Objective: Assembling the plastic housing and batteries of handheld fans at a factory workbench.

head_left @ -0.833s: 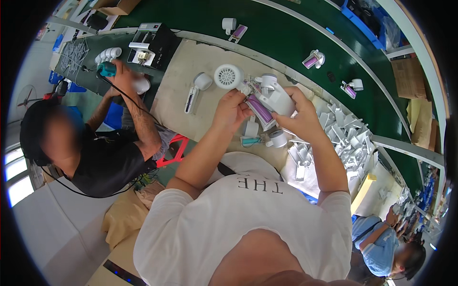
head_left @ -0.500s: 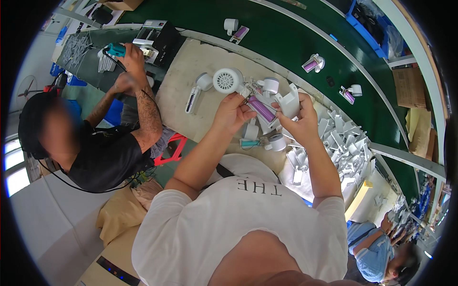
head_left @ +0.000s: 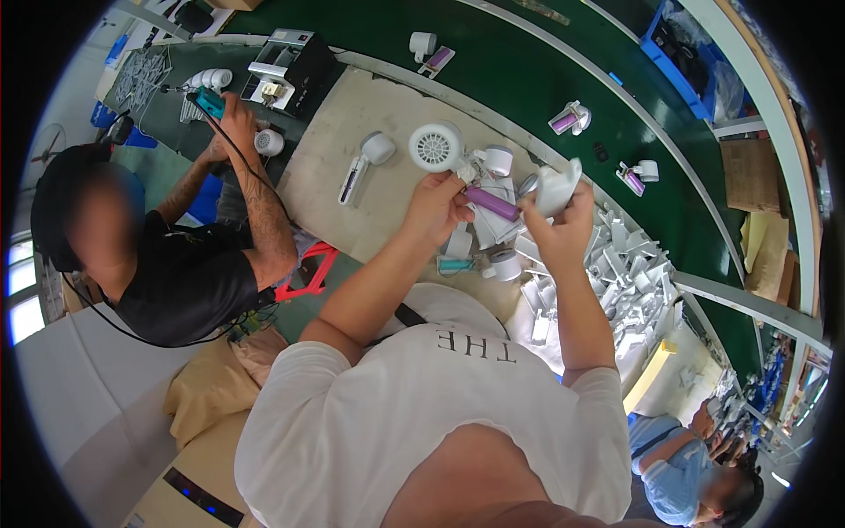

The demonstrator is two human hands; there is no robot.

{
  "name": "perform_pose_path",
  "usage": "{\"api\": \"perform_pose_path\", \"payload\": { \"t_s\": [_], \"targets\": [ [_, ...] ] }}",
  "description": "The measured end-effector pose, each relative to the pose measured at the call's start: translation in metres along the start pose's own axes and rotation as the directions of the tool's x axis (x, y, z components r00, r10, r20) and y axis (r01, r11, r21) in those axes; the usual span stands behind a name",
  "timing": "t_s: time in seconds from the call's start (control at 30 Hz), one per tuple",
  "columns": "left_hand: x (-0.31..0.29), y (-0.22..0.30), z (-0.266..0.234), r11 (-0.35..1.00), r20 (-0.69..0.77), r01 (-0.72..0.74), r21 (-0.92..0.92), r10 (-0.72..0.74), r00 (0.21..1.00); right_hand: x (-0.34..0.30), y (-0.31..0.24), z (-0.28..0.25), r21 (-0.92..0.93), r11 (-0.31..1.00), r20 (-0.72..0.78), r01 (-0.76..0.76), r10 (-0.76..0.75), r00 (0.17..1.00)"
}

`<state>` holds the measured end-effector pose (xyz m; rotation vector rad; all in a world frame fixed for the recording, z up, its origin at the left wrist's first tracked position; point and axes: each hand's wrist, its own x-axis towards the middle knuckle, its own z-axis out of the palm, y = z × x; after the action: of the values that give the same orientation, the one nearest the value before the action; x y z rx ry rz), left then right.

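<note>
Over the pale worktop, my left hand (head_left: 434,209) is closed at the left end of a purple cylindrical battery (head_left: 495,204). Loose wiring and small parts lie by its fingertips. A white fan head (head_left: 436,146) with a round grille sits just beyond this hand; whether it is joined to the battery I cannot tell. My right hand (head_left: 563,224) grips a white plastic casing (head_left: 557,189), tilted up, with its thumb close to the battery's right end. Under the battery lie white flat pieces (head_left: 495,231). A white cylindrical head (head_left: 498,160) stands just beyond them.
White casing parts (head_left: 625,277) are heaped to the right. A handheld fan (head_left: 361,167) lies to the left. Several purple-battery units, such as one unit (head_left: 570,118), rest on the green conveyor (head_left: 519,84). At the left, a co-worker (head_left: 176,255) holds a teal power tool (head_left: 209,103).
My right hand has lifted and turned the white casing, moving slightly right and away from the battery. The battery now shows more fully. The co-worker's tool has shifted a little.
</note>
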<state>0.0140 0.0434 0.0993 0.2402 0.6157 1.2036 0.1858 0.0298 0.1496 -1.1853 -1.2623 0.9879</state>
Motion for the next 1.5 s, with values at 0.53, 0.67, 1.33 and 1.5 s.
{"api": "perform_pose_path", "payload": {
  "t_s": [0.53, 0.67, 1.33, 1.5],
  "targets": [
    [-0.01, -0.006, -0.005, 0.998, -0.074, 0.027, 0.062, -0.022, 0.997, 0.0, -0.006, -0.004, 0.157, 0.97, 0.222, -0.183, 0.146, 0.964],
    [-0.016, 0.002, -0.003, 0.998, -0.082, 0.015, 0.056, -0.011, 0.997, 0.0, -0.007, 0.003, 0.159, 0.969, 0.229, -0.191, 0.152, 0.961],
    [-0.027, -0.006, 0.015, 0.959, -0.177, -0.163, 0.233, 0.207, 0.962, -0.018, -0.001, 0.02, -0.7, 0.504, 0.42, 0.505, -0.282, 0.863],
    [-0.022, -0.005, 0.013, 0.972, -0.17, -0.204, 0.115, 0.221, 0.96, -0.015, -0.003, 0.015, -0.672, 0.489, 0.384, 0.556, -0.412, 0.827]
  ]
}}
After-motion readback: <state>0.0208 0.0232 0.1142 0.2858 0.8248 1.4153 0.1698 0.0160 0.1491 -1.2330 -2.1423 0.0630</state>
